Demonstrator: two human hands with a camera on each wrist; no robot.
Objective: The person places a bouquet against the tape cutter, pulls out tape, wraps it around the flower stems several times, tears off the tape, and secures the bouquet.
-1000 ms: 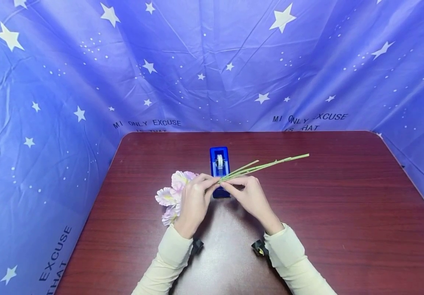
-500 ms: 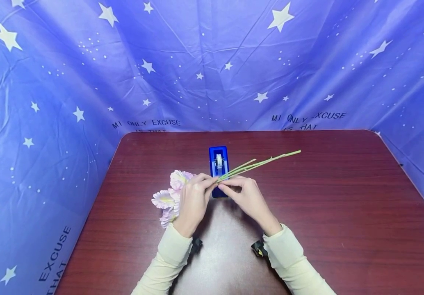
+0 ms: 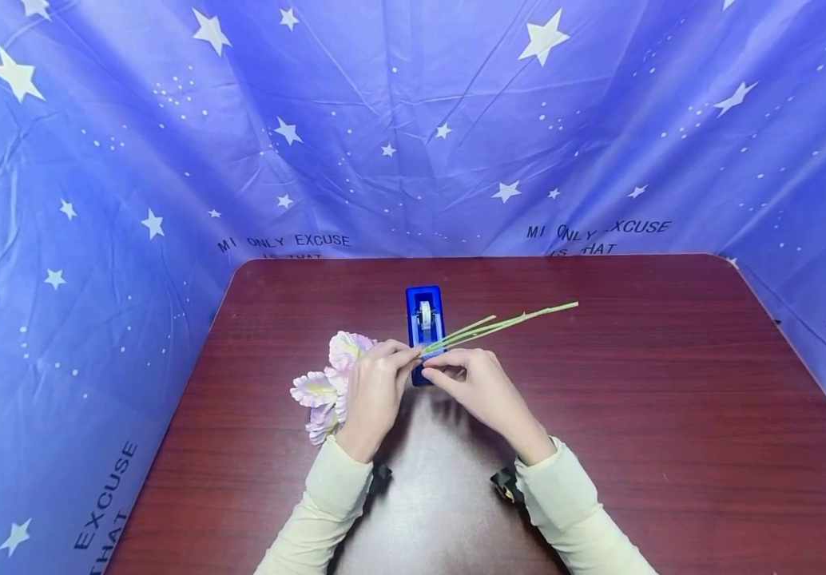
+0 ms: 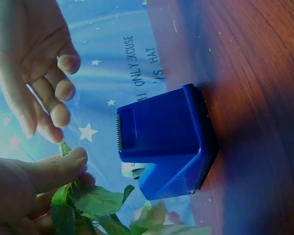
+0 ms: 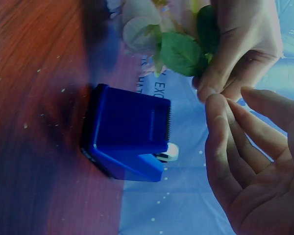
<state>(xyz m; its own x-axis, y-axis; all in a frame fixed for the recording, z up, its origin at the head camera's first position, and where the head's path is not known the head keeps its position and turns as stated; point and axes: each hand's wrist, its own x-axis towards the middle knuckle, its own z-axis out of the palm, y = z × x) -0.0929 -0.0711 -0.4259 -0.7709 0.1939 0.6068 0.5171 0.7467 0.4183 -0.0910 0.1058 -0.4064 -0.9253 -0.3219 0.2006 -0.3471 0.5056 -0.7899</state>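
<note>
My left hand [image 3: 377,391] pinches a bunch of flowers by the stems, between thumb and fingers. Pale pink and white blossoms [image 3: 315,390] show on its left side. The green stems [image 3: 506,323] run out to the right, past the right hand. Green leaves [image 4: 98,200] hang below the left thumb in the left wrist view. My right hand [image 3: 483,387] is close by, its fingertips at the left fingertips. In the right wrist view its fingers bend loosely, with the thumb apart from the index finger. A blue tape dispenser [image 3: 425,299] stands just behind both hands.
The dispenser carries a roll of tape [image 3: 425,315] and has a toothed cutting edge [image 4: 119,132]. It stands on a dark red wooden table [image 3: 657,383]. A blue curtain [image 3: 413,104] with white stars hangs behind and at the sides.
The stems' far ends have shifted left, rising and then dipping a little. The blossoms have moved slightly left. The right fingertips have drawn slightly away from the stems.
</note>
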